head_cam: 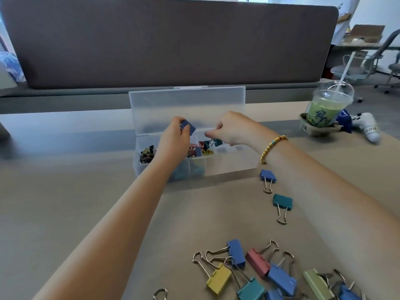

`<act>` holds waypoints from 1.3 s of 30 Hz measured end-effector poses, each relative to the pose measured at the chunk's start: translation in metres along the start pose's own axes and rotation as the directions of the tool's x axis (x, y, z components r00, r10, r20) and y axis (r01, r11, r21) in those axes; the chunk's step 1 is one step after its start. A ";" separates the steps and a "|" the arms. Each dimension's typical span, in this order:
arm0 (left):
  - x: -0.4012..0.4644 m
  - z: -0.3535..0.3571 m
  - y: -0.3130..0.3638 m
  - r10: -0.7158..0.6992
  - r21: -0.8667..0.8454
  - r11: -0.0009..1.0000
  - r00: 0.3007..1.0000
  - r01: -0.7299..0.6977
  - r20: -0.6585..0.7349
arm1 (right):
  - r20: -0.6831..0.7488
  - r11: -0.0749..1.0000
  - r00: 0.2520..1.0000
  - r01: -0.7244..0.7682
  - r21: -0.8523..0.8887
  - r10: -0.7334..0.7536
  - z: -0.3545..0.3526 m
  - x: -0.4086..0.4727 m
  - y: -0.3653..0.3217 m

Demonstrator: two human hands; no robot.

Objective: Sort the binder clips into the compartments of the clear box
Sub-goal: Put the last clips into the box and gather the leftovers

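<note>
The clear box point(229, 164) stands open mid-table, its lid point(188, 105) upright behind it. My left hand point(174, 140) hovers over the box's left half and pinches a blue binder clip point(187, 127). My right hand point(230, 129) reaches over the middle compartments, fingertips holding a teal clip point(217, 142) by its wire handle. Small dark clips point(147, 153) fill the leftmost compartment; pink, yellow and blue ones point(200, 149) lie in the middle. The right compartments look bare. Loose clips lie in a pile point(259, 271) at the near edge, with a blue one point(268, 176) and a teal one point(282, 202) nearer the box.
A green iced drink point(326, 111) with a straw stands in a cardboard holder at the right. Beside it lie a blue wrapper and a white object point(369, 126). A grey partition point(168, 44) runs behind the desk. Office chairs and a standing person are at the far right.
</note>
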State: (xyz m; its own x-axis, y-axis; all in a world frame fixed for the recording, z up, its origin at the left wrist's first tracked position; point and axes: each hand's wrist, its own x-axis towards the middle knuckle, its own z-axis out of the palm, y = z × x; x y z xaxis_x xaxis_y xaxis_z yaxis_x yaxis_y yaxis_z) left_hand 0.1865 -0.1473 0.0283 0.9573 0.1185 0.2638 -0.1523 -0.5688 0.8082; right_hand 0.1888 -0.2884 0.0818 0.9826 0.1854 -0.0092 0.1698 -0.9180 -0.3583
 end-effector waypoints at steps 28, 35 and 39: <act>-0.003 -0.002 -0.001 0.015 0.058 0.998 1.000 -0.016 0.013 | 0.068 0.951 0.997 -0.002 -0.309 0.024 0.033 0.022 -0.009; -0.003 -0.003 -0.002 0.025 0.054 0.998 0.999 -0.026 0.021 | 0.053 0.990 0.989 -0.133 -0.054 0.136 0.024 0.021 -0.008; -0.003 -0.002 -0.002 0.031 0.060 0.998 0.999 -0.032 0.024 | 0.106 0.980 0.983 -0.131 -0.147 0.148 0.024 0.019 -0.010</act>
State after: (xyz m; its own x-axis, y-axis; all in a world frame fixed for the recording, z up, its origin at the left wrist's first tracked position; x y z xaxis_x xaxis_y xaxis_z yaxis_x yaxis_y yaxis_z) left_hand 0.1836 -0.1452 0.0269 0.9578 0.0815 0.2758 -0.1678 -0.6203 0.7662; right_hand 0.2041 -0.2673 0.0622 0.9835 0.0839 -0.1606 0.0486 -0.9760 -0.2125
